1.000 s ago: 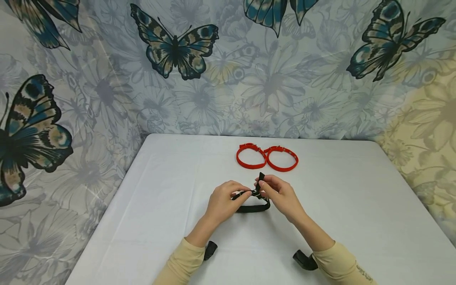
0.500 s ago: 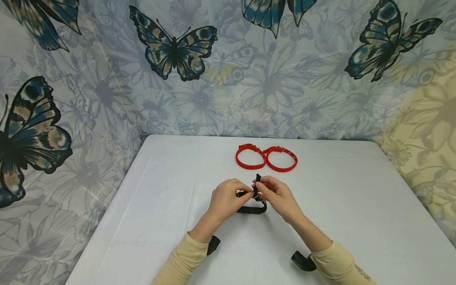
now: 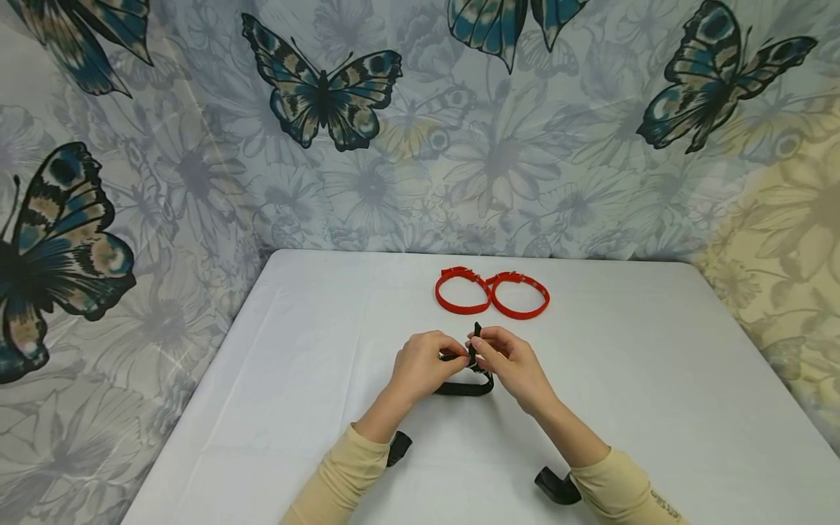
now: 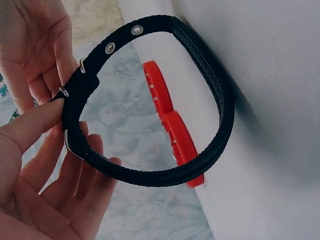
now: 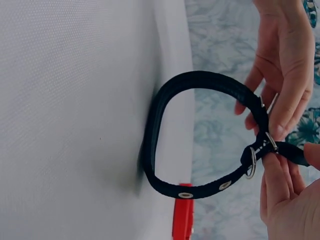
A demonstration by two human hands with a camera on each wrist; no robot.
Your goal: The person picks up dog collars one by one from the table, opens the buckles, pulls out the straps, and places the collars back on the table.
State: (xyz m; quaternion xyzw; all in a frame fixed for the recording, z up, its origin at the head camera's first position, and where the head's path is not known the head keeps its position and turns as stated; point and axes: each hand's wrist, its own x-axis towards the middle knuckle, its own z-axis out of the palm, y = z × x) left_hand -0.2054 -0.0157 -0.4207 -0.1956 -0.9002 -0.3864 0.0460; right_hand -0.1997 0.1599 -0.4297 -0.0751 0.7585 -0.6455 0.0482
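Observation:
Both hands hold a black collar [image 3: 464,389], bent into a loop, above the white table. Metal eyelets, a buckle and rings show on the collar [image 4: 226,110] in the left wrist view. My left hand [image 3: 423,367] pinches it at the buckle part between thumb and fingers. The strap's free end [image 5: 292,153] sticks out past a metal ring, and my right hand [image 3: 518,364] pinches it between thumb and fingers. Beyond the hands, two red collars [image 3: 462,309] lie side by side, each fastened into a ring.
The white-covered table [image 3: 295,328] reaches back to a wall [image 3: 420,182] hung with butterfly-and-flower fabric. Black wrist pieces [image 3: 558,486] stick out beneath both tan sleeves [image 3: 344,474].
The left hand has shifted slightly right, closer to the right hand. The black strap end between the right fingers has turned more upright and shows less of its width.

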